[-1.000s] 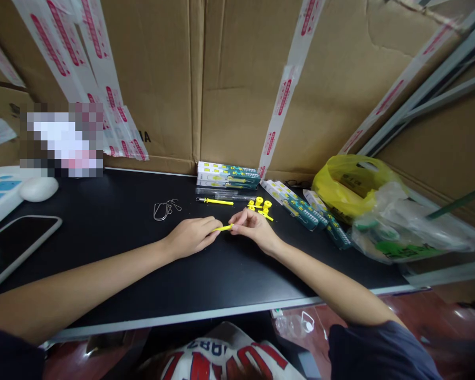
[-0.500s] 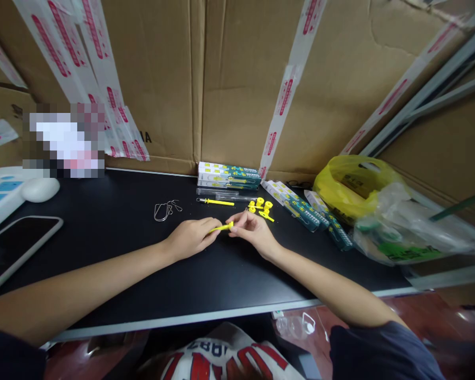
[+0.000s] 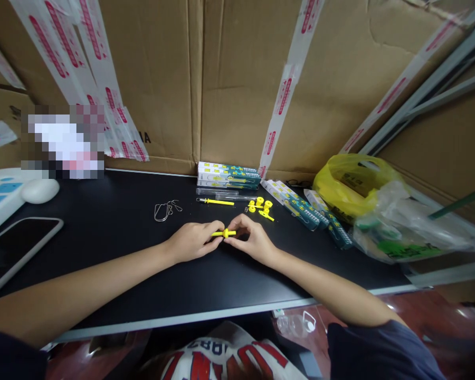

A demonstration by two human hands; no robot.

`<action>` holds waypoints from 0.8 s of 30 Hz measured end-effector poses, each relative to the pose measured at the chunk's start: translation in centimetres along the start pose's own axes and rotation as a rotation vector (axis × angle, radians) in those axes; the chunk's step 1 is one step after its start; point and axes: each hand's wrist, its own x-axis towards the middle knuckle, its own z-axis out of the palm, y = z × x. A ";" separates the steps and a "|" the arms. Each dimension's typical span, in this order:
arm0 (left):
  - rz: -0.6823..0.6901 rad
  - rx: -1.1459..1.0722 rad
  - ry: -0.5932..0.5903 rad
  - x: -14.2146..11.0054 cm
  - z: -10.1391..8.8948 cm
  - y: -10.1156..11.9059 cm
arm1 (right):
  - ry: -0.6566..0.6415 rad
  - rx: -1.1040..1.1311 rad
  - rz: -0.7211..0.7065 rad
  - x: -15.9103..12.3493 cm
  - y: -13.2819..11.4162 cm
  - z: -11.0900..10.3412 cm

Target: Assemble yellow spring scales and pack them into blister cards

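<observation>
My left hand (image 3: 193, 240) and my right hand (image 3: 251, 238) meet over the black tabletop (image 3: 122, 253), both pinching a thin yellow rod (image 3: 224, 233) with a small yellow collar on it. The left fingers grip its left end, the right fingers its right end. Just beyond lie several small yellow parts (image 3: 261, 207), another yellow rod (image 3: 217, 201) and a clear tube (image 3: 216, 192).
Teal and white boxes (image 3: 227, 176) lie stacked at the cardboard wall (image 3: 237, 79), with more boxes (image 3: 301, 208) to the right. Yellow and clear plastic bags (image 3: 372, 206) fill the right side. A wire clip (image 3: 166, 209), a tablet (image 3: 18, 245) and a white mouse (image 3: 39, 190) lie left.
The right hand has come closer to the left, and a small yellow collar now sits on the rod between the fingers. Both hands sank slightly toward the tabletop.
</observation>
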 end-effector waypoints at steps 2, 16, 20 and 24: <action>-0.017 -0.017 -0.026 0.0 -0.1 0.2 | -0.028 -0.035 -0.016 -0.1 0.0 0.1; -0.070 -0.162 -0.020 0.1 -0.7 0.6 | -0.084 -0.126 -0.124 -0.1 0.2 0.1; -0.046 -0.178 -0.018 0.1 -0.7 0.5 | -0.056 -0.172 -0.138 0.0 0.0 -0.1; -0.034 -0.159 0.004 0.2 -0.7 0.3 | -0.017 -0.172 -0.094 0.2 0.1 -0.3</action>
